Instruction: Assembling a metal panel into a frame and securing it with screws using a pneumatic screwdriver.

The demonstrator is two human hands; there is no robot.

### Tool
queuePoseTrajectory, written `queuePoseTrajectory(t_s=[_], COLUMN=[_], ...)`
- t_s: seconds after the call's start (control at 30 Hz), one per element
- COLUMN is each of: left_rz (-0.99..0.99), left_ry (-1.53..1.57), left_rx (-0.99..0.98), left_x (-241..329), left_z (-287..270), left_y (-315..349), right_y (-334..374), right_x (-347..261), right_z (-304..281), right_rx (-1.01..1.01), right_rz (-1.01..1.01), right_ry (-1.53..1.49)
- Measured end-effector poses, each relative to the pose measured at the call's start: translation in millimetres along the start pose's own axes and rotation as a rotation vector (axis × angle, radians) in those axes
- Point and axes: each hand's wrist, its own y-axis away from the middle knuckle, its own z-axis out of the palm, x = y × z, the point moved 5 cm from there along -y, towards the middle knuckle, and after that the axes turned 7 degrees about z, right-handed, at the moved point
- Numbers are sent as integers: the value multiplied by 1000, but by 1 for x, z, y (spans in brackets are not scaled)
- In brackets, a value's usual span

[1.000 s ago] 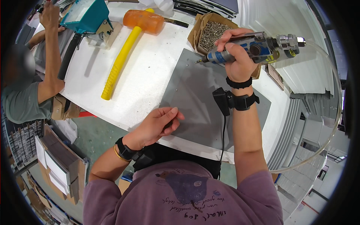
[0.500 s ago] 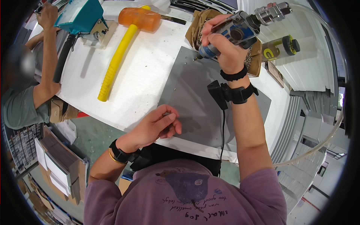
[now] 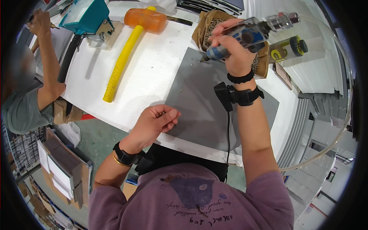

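Tilted driver [image 3: 248,35] could skid, scratching the grey panel [image 3: 199,97].
Right hand [image 3: 238,55] grips it; left hand [image 3: 155,122] half curled, contents unclear.

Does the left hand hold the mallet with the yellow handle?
No, the mallet lies on the white tabletop, well apart from the left hand.

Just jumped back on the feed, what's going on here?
The person's right hand grips a blue-and-grey power tool, its tip at the grey panel's far end; I can't tell whether it touches. The left hand is loosely curled at the panel's left edge; whether it holds anything is unclear. An open box of small metal pieces is beside the tool, and a mallet lies to the left.
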Motion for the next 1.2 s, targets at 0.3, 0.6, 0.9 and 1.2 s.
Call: queuePoseTrajectory(t_s=[0.3, 0.6, 0.9, 1.2], left_rz=[85, 114, 130, 201], left_ry=[272, 448, 431, 284], left_rx=[93, 27, 14, 66], left_x=[-2, -1, 2, -3], left_z=[-10, 11, 22, 20], left_y=[-12, -5, 12, 12], right_y=[22, 85, 96, 106], right_x=[-30, -75, -80, -69], right_z=[-2, 50, 53, 53], right_rx=[-26, -295, -315, -247], right_rz=[-101, -73, -86, -37], right_ry=[-256, -341, -352, -420])
